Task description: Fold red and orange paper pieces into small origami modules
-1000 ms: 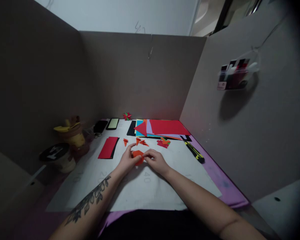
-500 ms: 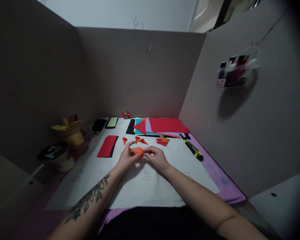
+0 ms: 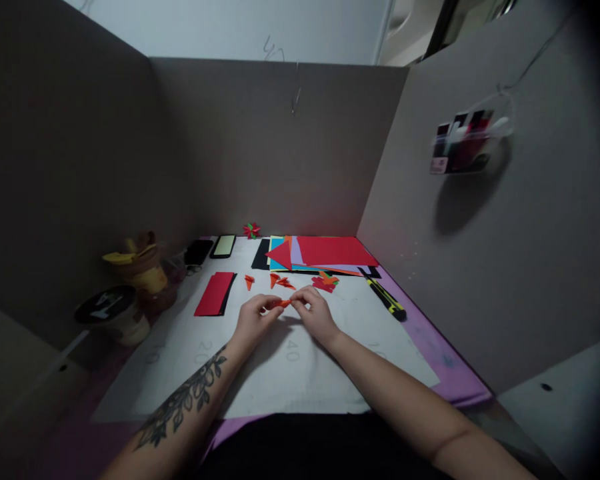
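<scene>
Centrally, just below the middle of the frame, a small folded piece of orange paper (image 3: pixel 285 303) is held between two bare hands, seen nearly edge-on. The left hand (image 3: pixel 255 320) pinches its left end between thumb and fingers; the right hand (image 3: pixel 317 317) has thumb and fingertips pressed together at its right end. Fine detail of the folds is too small to read.

Just beyond the hands, small folded orange pieces (image 3: pixel 249 282) lie on a white sheet marked with numbers (image 3: pixel 265 393). Right of these sits a loose pile of red, orange and green paper pieces (image 3: pixel 325 283). Left of the hands lies a stack of red strips (image 3: pixel 213 294), black showing along its right edge.

Farther back, coloured paper sheets (image 3: pixel 337 251) overlap, red uppermost, with blue, lilac, orange and black beneath. A red and green paper ornament (image 3: pixel 251 231) stands near the back wall, and a phone with a pale screen (image 3: pixel 223 246) lies to its left. On the right, a yellow and black utility knife (image 3: pixel 389 300) lies slanted near the edge of the white sheet. At the left of the frame stands a black-lidded tub (image 3: pixel 113 313); at upper right, a clear bag (image 3: pixel 463 143) hangs against the panel, its contents blurred.
</scene>
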Motion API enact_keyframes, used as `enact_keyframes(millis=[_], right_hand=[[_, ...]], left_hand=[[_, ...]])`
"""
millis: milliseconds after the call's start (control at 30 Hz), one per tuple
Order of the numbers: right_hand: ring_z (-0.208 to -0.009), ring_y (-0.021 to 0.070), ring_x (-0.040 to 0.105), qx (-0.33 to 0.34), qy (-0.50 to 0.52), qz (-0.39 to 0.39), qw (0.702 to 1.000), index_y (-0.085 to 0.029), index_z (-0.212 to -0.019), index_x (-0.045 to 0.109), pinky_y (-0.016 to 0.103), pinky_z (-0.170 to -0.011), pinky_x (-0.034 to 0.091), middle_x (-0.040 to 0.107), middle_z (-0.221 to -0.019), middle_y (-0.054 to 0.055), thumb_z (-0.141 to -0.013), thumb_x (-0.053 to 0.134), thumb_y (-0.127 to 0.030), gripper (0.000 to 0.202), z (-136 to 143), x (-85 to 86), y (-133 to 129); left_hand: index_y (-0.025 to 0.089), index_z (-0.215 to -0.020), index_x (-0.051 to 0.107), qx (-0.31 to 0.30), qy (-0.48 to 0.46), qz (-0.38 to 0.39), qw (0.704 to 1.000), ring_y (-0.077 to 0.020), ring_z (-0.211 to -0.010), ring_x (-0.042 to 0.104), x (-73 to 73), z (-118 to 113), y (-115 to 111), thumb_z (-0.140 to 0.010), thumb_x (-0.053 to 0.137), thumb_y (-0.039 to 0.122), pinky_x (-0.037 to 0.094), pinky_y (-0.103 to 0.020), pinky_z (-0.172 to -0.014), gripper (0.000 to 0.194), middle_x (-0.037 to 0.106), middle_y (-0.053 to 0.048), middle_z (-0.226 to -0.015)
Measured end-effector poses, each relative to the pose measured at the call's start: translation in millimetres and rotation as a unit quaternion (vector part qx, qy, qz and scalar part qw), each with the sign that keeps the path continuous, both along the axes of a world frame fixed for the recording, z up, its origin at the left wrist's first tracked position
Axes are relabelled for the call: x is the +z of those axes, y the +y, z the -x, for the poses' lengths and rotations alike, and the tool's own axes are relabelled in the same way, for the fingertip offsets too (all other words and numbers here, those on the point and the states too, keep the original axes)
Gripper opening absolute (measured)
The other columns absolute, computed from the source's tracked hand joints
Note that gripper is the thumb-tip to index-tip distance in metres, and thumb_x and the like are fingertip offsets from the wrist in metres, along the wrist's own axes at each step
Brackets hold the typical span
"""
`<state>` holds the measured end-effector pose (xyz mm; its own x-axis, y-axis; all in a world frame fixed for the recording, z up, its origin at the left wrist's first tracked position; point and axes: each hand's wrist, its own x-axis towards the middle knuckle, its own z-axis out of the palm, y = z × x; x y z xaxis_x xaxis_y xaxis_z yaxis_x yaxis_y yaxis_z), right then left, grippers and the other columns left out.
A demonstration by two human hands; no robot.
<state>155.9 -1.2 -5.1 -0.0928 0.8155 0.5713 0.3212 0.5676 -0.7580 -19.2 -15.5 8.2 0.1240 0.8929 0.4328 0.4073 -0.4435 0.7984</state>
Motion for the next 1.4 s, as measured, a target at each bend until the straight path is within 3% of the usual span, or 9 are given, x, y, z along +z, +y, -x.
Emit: enact_keyframes(millis=[167,300,500,633,833,1000,1167,1400], right_hand=[[-0.080,0.0167,0.054,0.033,-0.017,-0.005,0.999,-0.019,-0.076,0.059,0.028,-0.071,0.044,0.055,-0.082,0.003,-0.081,0.053,-0.015,0.009,3.9,4.0,-4.3],[-0.080,0.0173,0.054,0.056,-0.051,0.000,0.997,-0.020,-0.077,0.059,0.029,-0.073,0.043,0.057,-0.079,0.002,-0.081,0.051,-0.015,0.010,6.2,4.2,-7.8],[-0.078,0.0169,0.054,0.057,-0.070,0.004,0.996,-0.020,-0.077,0.060,0.029,-0.073,0.043,0.059,-0.079,0.003,-0.081,0.051,-0.017,0.010,5.5,3.4,-8.2],[-0.073,0.0160,0.054,0.033,-0.071,0.026,0.997,-0.020,-0.075,0.060,0.028,-0.068,0.043,0.060,-0.076,0.002,-0.079,0.050,-0.018,0.011,1.7,5.9,-4.4],[-0.062,0.0137,0.052,-0.007,0.013,0.113,0.993,-0.018,-0.072,0.058,0.025,-0.058,0.041,0.057,-0.066,-0.001,-0.075,0.052,-0.023,0.009,-8.3,2.6,7.5],[-0.063,0.0133,0.053,0.043,-0.004,0.128,0.991,-0.017,-0.071,0.060,0.024,-0.060,0.042,0.060,-0.067,-0.001,-0.074,0.054,-0.021,0.008,-0.3,1.1,1.8],[-0.062,0.0129,0.051,0.052,-0.037,0.111,0.992,-0.018,-0.068,0.060,0.024,-0.058,0.041,0.059,-0.066,-0.001,-0.075,0.056,-0.022,0.009,5.7,3.2,-5.2],[-0.056,0.0109,0.047,0.068,0.005,0.166,0.984,-0.017,-0.065,0.057,0.022,-0.053,0.037,0.055,-0.060,-0.003,-0.073,0.058,-0.025,0.012,-0.3,3.1,0.2]], left_hand=[[0.020,-0.091,0.068,0.036,0.074,-0.089,0.993,-0.0188,-0.085,0.055,-0.7,-0.2,-0.8,-0.077,0.064,0.033,0.044,-0.031,-0.078,0.020,0.057,-0.006,-0.086],[0.022,-0.095,0.067,0.010,0.123,-0.104,0.987,-0.0218,-0.096,0.053,1.3,-1.9,-3.1,-0.078,0.063,0.032,0.041,-0.035,-0.086,0.020,0.059,-0.008,-0.098],[0.020,-0.081,0.067,0.007,0.176,-0.104,0.979,-0.0205,-0.085,0.055,0.2,-0.4,-3.0,-0.085,0.055,0.032,0.040,-0.034,-0.080,0.017,0.063,-0.006,-0.081],[0.020,-0.078,0.066,0.021,0.214,-0.106,0.971,-0.0205,-0.083,0.055,-1.3,5.0,1.3,-0.086,0.052,0.029,0.039,-0.033,-0.078,0.018,0.063,-0.006,-0.082],[0.018,-0.077,0.060,0.062,0.170,-0.096,0.979,-0.0197,-0.080,0.054,1.5,13.9,7.1,-0.089,0.043,0.027,0.041,-0.031,-0.075,0.023,0.060,-0.006,-0.078],[0.019,-0.089,0.061,0.002,0.141,-0.101,0.985,-0.0208,-0.092,0.055,2.7,4.1,1.6,-0.083,0.054,0.029,0.041,-0.033,-0.083,0.013,0.063,-0.007,-0.093],[0.019,-0.073,0.062,-0.026,0.154,-0.048,0.987,-0.0195,-0.080,0.055,1.6,0.7,-0.5,-0.083,0.054,0.030,0.041,-0.032,-0.077,0.016,0.063,-0.004,-0.076],[0.019,-0.070,0.062,-0.028,0.112,-0.016,0.993,-0.0186,-0.078,0.055,1.1,2.7,1.6,-0.081,0.055,0.032,0.041,-0.028,-0.070,0.018,0.062,-0.004,-0.075]])
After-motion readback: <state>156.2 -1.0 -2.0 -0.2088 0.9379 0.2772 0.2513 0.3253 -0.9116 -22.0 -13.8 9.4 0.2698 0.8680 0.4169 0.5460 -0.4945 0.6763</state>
